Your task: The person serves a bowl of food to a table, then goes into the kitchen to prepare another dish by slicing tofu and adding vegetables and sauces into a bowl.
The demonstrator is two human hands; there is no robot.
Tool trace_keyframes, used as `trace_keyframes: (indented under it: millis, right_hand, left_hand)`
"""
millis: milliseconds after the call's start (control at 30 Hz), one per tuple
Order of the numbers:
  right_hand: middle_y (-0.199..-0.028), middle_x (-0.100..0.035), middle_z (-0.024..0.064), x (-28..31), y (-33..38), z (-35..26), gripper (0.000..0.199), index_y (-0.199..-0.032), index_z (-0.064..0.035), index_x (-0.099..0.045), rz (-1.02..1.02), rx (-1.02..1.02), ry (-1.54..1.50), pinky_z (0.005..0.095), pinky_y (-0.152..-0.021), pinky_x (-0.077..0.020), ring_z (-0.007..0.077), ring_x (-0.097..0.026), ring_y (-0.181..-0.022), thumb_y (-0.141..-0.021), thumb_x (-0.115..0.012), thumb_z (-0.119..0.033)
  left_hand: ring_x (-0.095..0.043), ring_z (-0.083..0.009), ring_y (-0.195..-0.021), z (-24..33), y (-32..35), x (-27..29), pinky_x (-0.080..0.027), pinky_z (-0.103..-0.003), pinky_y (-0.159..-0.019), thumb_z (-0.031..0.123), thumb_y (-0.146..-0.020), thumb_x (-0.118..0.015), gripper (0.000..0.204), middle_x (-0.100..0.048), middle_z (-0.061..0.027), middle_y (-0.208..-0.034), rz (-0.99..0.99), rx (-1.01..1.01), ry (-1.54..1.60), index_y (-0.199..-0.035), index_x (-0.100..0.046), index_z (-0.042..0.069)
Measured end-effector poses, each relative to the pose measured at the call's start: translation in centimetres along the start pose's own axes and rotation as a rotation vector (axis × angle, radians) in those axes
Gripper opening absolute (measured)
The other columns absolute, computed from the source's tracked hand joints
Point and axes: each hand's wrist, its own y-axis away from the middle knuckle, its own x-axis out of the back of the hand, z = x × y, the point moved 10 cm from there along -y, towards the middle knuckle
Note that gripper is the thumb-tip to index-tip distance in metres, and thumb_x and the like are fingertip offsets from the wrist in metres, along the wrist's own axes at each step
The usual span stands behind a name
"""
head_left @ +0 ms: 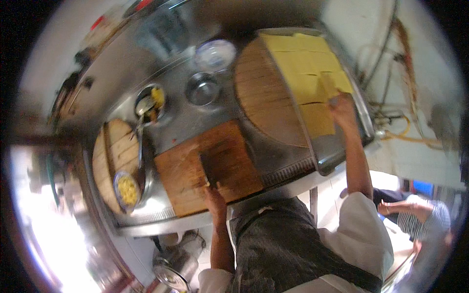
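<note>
In the head view, the right hand (342,110) pinched a cut yellow slab (328,87) in the steel tray (337,156) with its fingers, seemingly lifting it; carrying it to the board likely follows. The left hand (214,200) gripped a dark cleaver (207,168) on the square wooden cutting board (207,168) on the steel table (195,117).

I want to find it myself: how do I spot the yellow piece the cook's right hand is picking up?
Find the big metal tray at the counter's right end, filled with flat yellow slabs. The right hand touches one piece near the tray's right side. Unlike its flat neighbours, it is tilted up.
</note>
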Motion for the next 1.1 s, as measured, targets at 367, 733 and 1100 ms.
trace_keyframes:
  millis: [367, 733, 1100]
  right_hand:
    - [-0.087, -0.066, 0.0143, -9.0, -5.3, -43.6, 0.022, -0.102, -0.0016, -0.061, -0.371, 0.637, -0.915, 0.0395, -0.073, -0.0518, 0.0287, -0.064, -0.079, -0.083, -0.060, -0.012]
    - [-0.116, -0.058, 0.0236, -19.7, -5.7, -51.8, 0.032, -0.105, 0.0021, -0.064, -0.628, 0.538, -0.182, 0.0458, -0.094, -0.0426, 0.0382, -0.057, -0.104, -0.088, -0.043, -0.015]
    - [-0.152, -0.017, 0.0108, -9.6, 23.2, -46.1, 0.062, -0.141, -0.0038, -0.029, -0.526, 1.253, -0.216, 0.0402, -0.116, -0.0126, 0.0278, -0.011, -0.141, -0.090, -0.051, -0.032]
  left_hand:
    - [-0.046, -0.0287, -0.051, -1.6, -0.5, 1.2, -0.037, -0.040, -0.047, 0.013, -0.092, -0.048, 0.013, -0.047, -0.0167, -0.061, -0.073, 0.168, 0.443, -0.088, -0.043, 0.001]
    - [-0.041, -0.0099, -0.055, -7.9, 2.8, 3.9, -0.037, -0.027, -0.046, 0.010, -0.094, -0.045, 0.015, -0.047, -0.0057, -0.061, -0.047, 0.697, 0.974, -0.086, -0.038, 0.000]
    - [-0.056, -0.0445, -0.068, -5.8, -0.8, 4.6, -0.043, -0.049, -0.057, 0.016, -0.092, -0.044, 0.015, -0.055, -0.0235, -0.073, -0.209, 0.301, 0.278, -0.091, -0.042, 0.002]
